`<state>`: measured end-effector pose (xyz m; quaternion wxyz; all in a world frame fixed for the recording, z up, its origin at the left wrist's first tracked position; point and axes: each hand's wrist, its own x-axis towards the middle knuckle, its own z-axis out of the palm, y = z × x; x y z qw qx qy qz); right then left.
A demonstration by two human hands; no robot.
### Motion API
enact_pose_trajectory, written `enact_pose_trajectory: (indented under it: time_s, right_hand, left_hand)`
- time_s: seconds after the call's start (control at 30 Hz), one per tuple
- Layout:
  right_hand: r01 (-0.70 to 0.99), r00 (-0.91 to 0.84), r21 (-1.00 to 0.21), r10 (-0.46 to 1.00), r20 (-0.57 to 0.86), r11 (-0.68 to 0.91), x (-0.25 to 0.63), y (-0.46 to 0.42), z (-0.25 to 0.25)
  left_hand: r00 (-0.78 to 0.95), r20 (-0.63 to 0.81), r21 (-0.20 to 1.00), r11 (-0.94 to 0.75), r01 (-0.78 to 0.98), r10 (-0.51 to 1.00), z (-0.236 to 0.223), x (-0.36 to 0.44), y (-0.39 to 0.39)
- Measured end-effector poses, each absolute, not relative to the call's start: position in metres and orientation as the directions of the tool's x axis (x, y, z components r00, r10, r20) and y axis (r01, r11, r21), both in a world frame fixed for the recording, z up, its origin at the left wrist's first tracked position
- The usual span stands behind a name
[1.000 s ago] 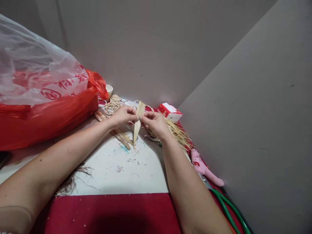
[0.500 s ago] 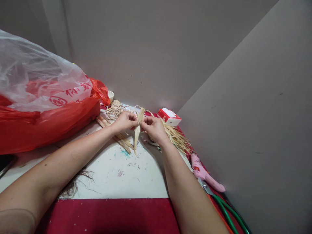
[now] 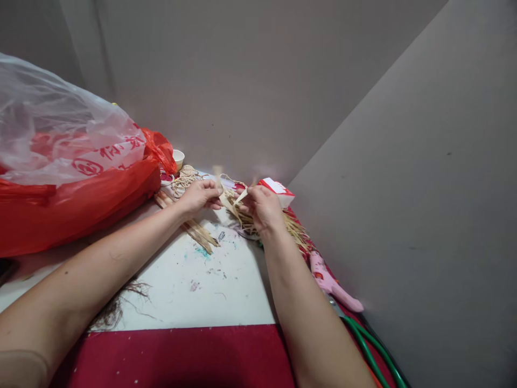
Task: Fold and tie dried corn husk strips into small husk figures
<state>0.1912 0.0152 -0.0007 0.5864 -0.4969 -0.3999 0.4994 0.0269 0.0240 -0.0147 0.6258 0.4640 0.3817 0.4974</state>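
Note:
A pale dried husk (image 3: 226,201) is spread between my hands above the white board (image 3: 226,296), parted into a V shape. My left hand (image 3: 200,195) pinches one side of it between thumb and fingers. The other side is pinched in my right hand (image 3: 264,210), whose fingertips are partly hidden. Under and beside my right hand lies a bundle of dry straw-coloured strips (image 3: 297,230). Flat brown dried strips (image 3: 201,235) rest on the board below my left hand.
A red and clear plastic bag (image 3: 81,215) bulks at left. Behind are coiled cord (image 3: 183,180), a small white bowl (image 3: 178,157) and a red-white box (image 3: 280,191). A pink glue gun (image 3: 335,285) and green-handled scissors (image 3: 371,345) lie right; brown fibres (image 3: 113,310) lie near my left forearm.
The husk was one upright piece with my fingertips together at its middle. Now my hands have moved apart and it is opened into a V between them.

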Motion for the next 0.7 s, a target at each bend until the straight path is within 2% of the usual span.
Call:
enact_pose_trajectory:
  time_s: [0.1,0.2,0.3,0.37,0.43,0.5,0.53,0.57,0.6,0.67,0.7]
  right_hand:
    - [-0.440,0.119,-0.897,0.988,-0.093,-0.031,0.201,0.019,0.008]
    - [-0.455,0.171,-0.886,0.985,0.006,0.084,0.219,0.022,0.018]
    - [-0.229,0.405,-0.898,0.876,0.263,0.375,0.239,0.014,0.037]
    - [0.027,0.575,-0.835,0.675,0.463,0.550,0.252,0.005,0.051]
    - [0.289,0.647,-0.724,0.430,0.630,0.626,0.263,-0.002,0.060]
    - [0.505,0.610,-0.625,0.266,0.746,0.595,0.272,-0.003,0.059]
    - [0.592,0.553,-0.593,0.260,0.791,0.546,0.277,-0.001,0.054]
    - [0.659,0.478,-0.577,0.324,0.816,0.482,0.281,0.003,0.048]
    - [0.708,0.389,-0.574,0.451,0.803,0.412,0.284,0.008,0.040]
    - [0.776,0.218,-0.576,0.748,0.626,0.256,0.288,0.018,0.026]
    - [0.799,0.175,-0.572,0.839,0.515,0.185,0.288,0.022,0.020]
  left_hand:
    - [0.191,-0.066,0.943,0.124,-0.309,0.979,-0.019,0.024,0.030]
    - [0.124,-0.094,0.931,0.132,-0.341,0.988,-0.022,0.019,0.036]
    - [0.071,-0.102,0.928,0.121,-0.352,0.992,-0.025,0.013,0.042]
    - [0.055,-0.100,0.930,0.113,-0.349,0.993,-0.027,0.011,0.044]
    - [0.054,-0.095,0.933,0.108,-0.342,0.994,-0.028,0.011,0.044]
    - [0.078,-0.090,0.936,0.111,-0.335,0.993,-0.027,0.012,0.043]
    - [0.095,-0.087,0.937,0.114,-0.331,0.992,-0.026,0.013,0.041]
    - [0.117,-0.085,0.938,0.119,-0.325,0.989,-0.025,0.014,0.040]
    - [0.144,-0.084,0.940,0.126,-0.316,0.986,-0.024,0.015,0.038]
    - [0.202,-0.076,0.944,0.136,-0.301,0.977,-0.022,0.017,0.035]
    - [0.233,-0.070,0.945,0.139,-0.295,0.970,-0.021,0.017,0.034]
